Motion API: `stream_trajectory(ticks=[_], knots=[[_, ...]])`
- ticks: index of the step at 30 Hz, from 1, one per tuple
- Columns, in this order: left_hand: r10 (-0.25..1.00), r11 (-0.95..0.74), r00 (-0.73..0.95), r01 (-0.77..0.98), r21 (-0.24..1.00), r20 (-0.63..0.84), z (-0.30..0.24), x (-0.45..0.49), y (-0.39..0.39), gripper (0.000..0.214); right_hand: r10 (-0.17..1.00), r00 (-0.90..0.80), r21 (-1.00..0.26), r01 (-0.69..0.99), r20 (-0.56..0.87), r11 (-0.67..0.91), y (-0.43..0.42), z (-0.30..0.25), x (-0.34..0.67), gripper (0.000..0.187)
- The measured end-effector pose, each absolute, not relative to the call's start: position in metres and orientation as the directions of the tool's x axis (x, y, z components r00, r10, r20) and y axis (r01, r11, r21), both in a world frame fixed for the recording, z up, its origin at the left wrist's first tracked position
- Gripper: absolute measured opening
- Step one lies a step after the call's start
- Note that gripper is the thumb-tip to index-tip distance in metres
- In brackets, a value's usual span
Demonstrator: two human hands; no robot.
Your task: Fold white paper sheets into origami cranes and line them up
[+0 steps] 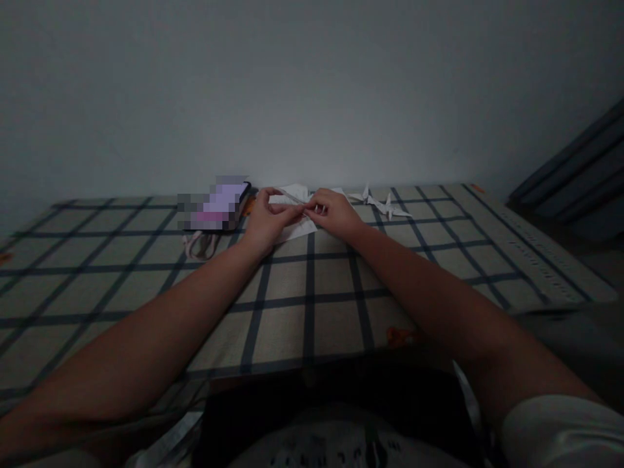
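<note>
Both hands meet over the far middle of the table, fingertips almost touching. My left hand (pixel 268 220) is closed, with thumb and fingers pinching a piece of white paper (pixel 286 195). Opposite it, my right hand (pixel 335 211) pinches the same paper with thumb and forefinger. How the paper is folded is mostly hidden by the fingers. Under the hands lies a white paper sheet (pixel 298 232), flat on the cloth. Just right of my right hand are two small folded paper cranes, one (pixel 364 195) farther back and another (pixel 390 208) nearer.
A phone (pixel 221 203) with a lit, partly blurred screen leans left of my hands, with a pale cord loop (pixel 199 245) before it. A checked tablecloth (pixel 331 325) covers the table. The wall (pixel 312 91) stands right behind; dark folded fabric (pixel 580 175) is at right.
</note>
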State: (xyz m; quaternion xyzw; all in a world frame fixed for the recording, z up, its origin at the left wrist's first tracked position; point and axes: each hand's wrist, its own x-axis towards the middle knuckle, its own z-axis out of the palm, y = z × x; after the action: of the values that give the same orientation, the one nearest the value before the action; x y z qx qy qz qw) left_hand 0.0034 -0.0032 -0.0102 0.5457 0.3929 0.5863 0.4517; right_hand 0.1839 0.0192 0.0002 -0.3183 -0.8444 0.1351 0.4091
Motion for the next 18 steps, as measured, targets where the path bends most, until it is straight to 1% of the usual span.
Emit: stream_trajectory(ticks=[5,7,9,11,13,15,18], knots=[[0.949,-0.312,0.005,-0.127,0.941,0.315,-0.009,0.002,-0.003,0.058,0.609,-0.457,-0.482,0.372,0.649,0.793,0.019,-0.002,0.184,0.014],[0.943,-0.330,0.017,-0.118,0.937,0.334,-0.008,0.001,-0.002,0.057,0.613,-0.413,-0.504,0.351,0.673,0.789,0.020,-0.002,0.184,0.017],[0.936,-0.347,0.034,-0.103,0.932,0.352,-0.008,0.001,-0.001,0.057,0.648,-0.338,-0.552,0.344,0.682,0.760,0.021,-0.003,0.184,0.017],[0.930,-0.361,0.047,-0.084,0.929,0.366,-0.008,0.000,-0.001,0.056,0.706,-0.271,-0.624,0.334,0.654,0.706,0.023,-0.004,0.183,0.014],[0.926,-0.370,0.059,-0.058,0.927,0.373,-0.008,0.000,-0.001,0.055,0.764,-0.244,-0.697,0.313,0.597,0.645,0.024,-0.005,0.181,0.023],[0.924,-0.373,0.077,-0.025,0.928,0.373,-0.005,0.000,-0.002,0.054,0.804,-0.268,-0.753,0.285,0.531,0.593,0.024,-0.004,0.181,0.027],[0.925,-0.370,0.103,0.022,0.929,0.366,0.001,-0.001,-0.005,0.054,0.820,-0.353,-0.800,0.246,0.451,0.547,0.021,0.000,0.181,0.021]])
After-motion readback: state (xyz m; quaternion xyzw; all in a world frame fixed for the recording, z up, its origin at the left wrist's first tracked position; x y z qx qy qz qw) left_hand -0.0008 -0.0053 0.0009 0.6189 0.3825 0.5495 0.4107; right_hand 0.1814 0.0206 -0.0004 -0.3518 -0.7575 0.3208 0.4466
